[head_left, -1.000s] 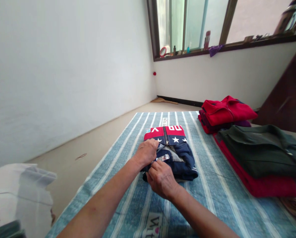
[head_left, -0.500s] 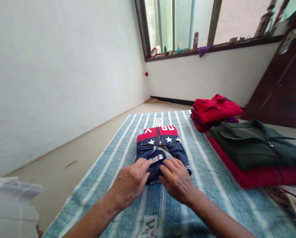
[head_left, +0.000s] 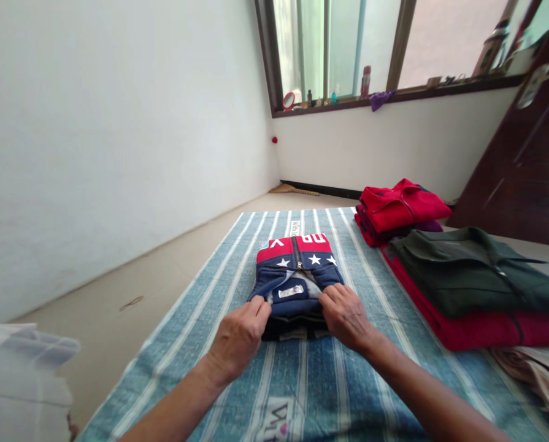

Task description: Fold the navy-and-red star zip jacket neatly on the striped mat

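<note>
A folded navy and red zip jacket with white stars and letters lies on the striped blue cloth. Its collar end faces me, and a label shows inside the neck. My left hand pinches the jacket's near left edge between thumb and fingers. On the other side, my right hand grips the near right edge the same way. The collar edge looks slightly raised between them, with dark fabric under it.
To the right lie a dark green jacket on a red garment and, farther back, a pile of red clothes. A white wall runs along the left. Pale grey fabric sits at the lower left.
My hands have moved apart, from the middle of the collar to its two sides. They now pinch the jacket, and its near edge has lifted a little, showing dark fabric below.
</note>
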{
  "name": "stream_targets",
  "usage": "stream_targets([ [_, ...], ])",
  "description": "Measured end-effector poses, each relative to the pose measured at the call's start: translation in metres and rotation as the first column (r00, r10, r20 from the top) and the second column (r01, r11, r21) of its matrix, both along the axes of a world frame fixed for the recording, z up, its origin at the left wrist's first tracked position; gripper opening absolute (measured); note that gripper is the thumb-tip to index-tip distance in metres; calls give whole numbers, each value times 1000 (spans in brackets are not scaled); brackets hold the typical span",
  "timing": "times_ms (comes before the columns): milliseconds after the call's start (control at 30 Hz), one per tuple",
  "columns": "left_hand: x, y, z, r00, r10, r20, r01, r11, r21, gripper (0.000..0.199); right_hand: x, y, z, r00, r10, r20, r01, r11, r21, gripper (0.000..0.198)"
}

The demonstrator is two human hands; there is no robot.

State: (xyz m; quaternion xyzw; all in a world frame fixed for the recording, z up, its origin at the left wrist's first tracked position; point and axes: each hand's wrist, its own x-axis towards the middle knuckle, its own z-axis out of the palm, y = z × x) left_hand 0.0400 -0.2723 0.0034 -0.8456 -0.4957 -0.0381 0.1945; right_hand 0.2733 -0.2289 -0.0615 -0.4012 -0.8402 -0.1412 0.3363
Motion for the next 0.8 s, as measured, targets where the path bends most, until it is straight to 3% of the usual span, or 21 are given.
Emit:
stream_targets([
  [100,-6,3,-8,998,-38,55,34,997,65,22,2,4,-1,1000,11,-12,-10,1000,30,21],
  [267,-4,-2,-11,998,-15,63,13,999,29,17,1,2,-2,1000,25,4,-25,999,45,23],
  [467,24,-14,-12,992,-109,58,98,982,159,26,0,0,-2,999,51,8,-51,998,49,24],
  [633,55,1,-18,997,-8,-77,22,984,176,21,-2,-1,-2,999,50,14,-50,997,55,26],
  [800,55,18,-29,997,-32,-72,46,980,195,20,-2,-2,0,996,71,48,-73,996,55,26],
])
